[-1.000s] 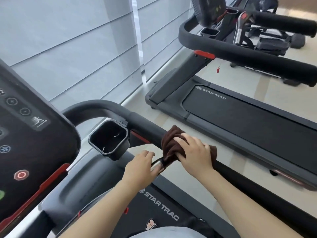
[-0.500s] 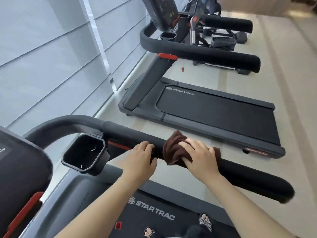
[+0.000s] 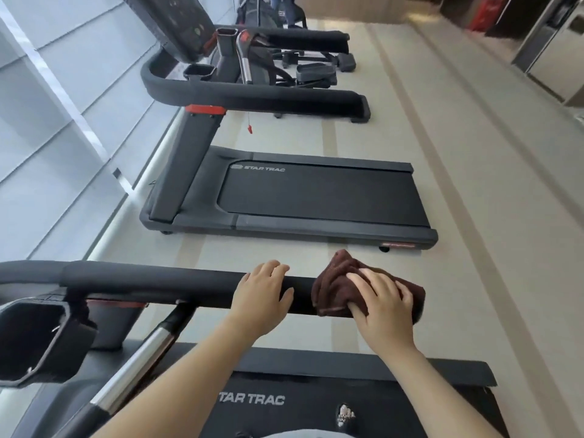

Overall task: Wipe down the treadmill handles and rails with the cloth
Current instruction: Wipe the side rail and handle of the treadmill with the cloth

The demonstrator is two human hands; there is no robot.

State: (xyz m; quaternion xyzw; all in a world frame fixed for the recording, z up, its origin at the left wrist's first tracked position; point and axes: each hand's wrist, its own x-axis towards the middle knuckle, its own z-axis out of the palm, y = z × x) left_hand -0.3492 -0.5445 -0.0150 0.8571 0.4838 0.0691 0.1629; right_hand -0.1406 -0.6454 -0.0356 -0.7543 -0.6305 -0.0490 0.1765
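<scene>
1. Since the earlier frame, the dark brown terry cloth [image 3: 339, 287] sits much nearer the free end of the black padded side rail [image 3: 151, 281], and the rail's end cap is now hidden beneath it.
2. That cloth lies bunched over the rail's top and near side, pressed there by the right hand [image 3: 380, 303], whose fingers curl around cloth and rail together.
3. Just beside it, the left hand [image 3: 262, 295] wraps the bare rail, fingers over the top, thumb on the near side, close to the cloth but apart from it.
4. A silver metal handle bar [image 3: 136, 361] slants down from under the rail, next to a black angular cup holder [image 3: 38, 339].
5. Beyond the rail stands a second black treadmill [image 3: 294, 197] on the beige striped floor [image 3: 474, 216].
</scene>
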